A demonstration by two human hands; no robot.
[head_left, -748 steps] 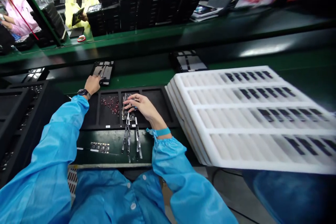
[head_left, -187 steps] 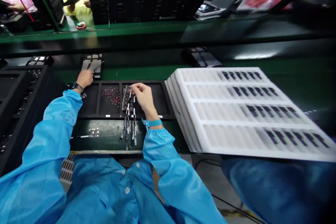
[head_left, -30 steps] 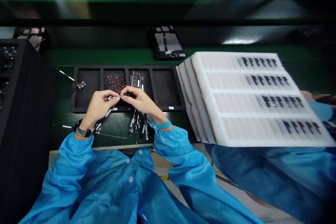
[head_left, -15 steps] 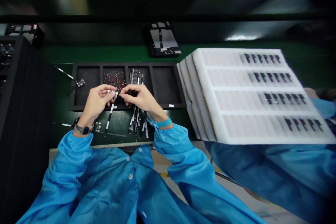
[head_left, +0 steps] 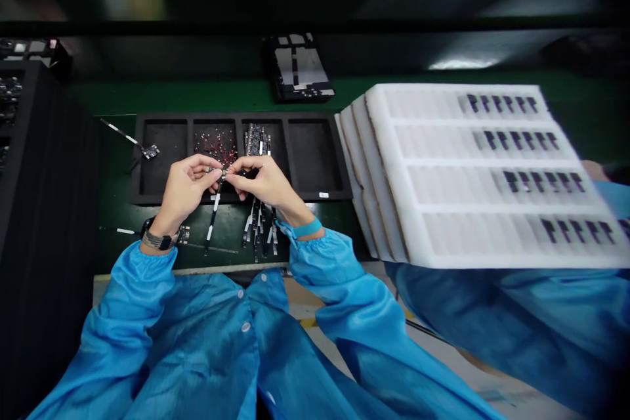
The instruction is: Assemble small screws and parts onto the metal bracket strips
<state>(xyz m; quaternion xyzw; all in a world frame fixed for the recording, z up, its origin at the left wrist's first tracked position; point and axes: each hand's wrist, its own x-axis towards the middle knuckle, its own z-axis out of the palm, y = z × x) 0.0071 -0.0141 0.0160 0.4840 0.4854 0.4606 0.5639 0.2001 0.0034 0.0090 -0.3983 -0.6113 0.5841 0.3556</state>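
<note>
My left hand (head_left: 191, 185) pinches a small circuit board with a dark flex cable (head_left: 212, 218) hanging from it, marked by a white patch. Fingertips of my right hand (head_left: 263, 178) are closed at the board's other end; whatever they hold is too small to make out. Both hands are over the front of a black foam tray (head_left: 236, 115) with several compartments. Behind the fingertips, one compartment holds many tiny parts with red wires (head_left: 216, 143). Right of it lies a pile of circuit boards (head_left: 256, 139), their flex cables trailing over the tray's front edge.
A stack of white foam trays (head_left: 443, 167) holding dark parts stands at the right, beside a person in a blue garment (head_left: 512, 315). Black foam trays (head_left: 49, 197) are stacked at the left. One loose board (head_left: 150, 151) rests on the tray's left rim. A black device (head_left: 301, 72) lies behind.
My right fingertips have come in against the board in my left hand. The hanging flex cable has swung slightly right. The view has shifted a little.
</note>
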